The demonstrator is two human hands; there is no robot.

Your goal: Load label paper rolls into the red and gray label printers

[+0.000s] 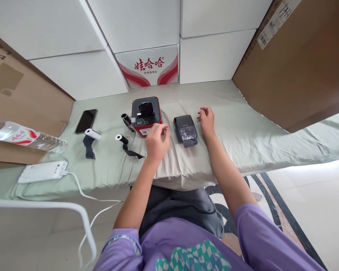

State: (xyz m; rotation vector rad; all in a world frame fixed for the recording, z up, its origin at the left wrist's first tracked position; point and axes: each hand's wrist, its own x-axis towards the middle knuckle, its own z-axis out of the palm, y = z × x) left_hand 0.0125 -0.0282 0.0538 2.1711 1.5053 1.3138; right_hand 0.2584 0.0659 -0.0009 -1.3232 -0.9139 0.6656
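Observation:
My left hand [157, 140] hovers just in front of a red label printer [145, 114] with a black open top; its fingers are loosely curled and I see nothing in them. My right hand [206, 117] rests on the pale green cloth [243, 128], fingers slightly bent and empty, just right of a small black printer [185, 130]. Left of the red printer lie three paper rolls: a black one [126, 119] against it, one with a black trailing strip [122, 138], and a white one [92, 134] with a dark strip.
A black phone [86, 121] lies at the far left of the cloth. A white power bank [43, 172] with a white cable sits near the front left edge. A water bottle [25, 136] lies on a cardboard box. White boxes and a large cardboard box [293, 64] wall the back.

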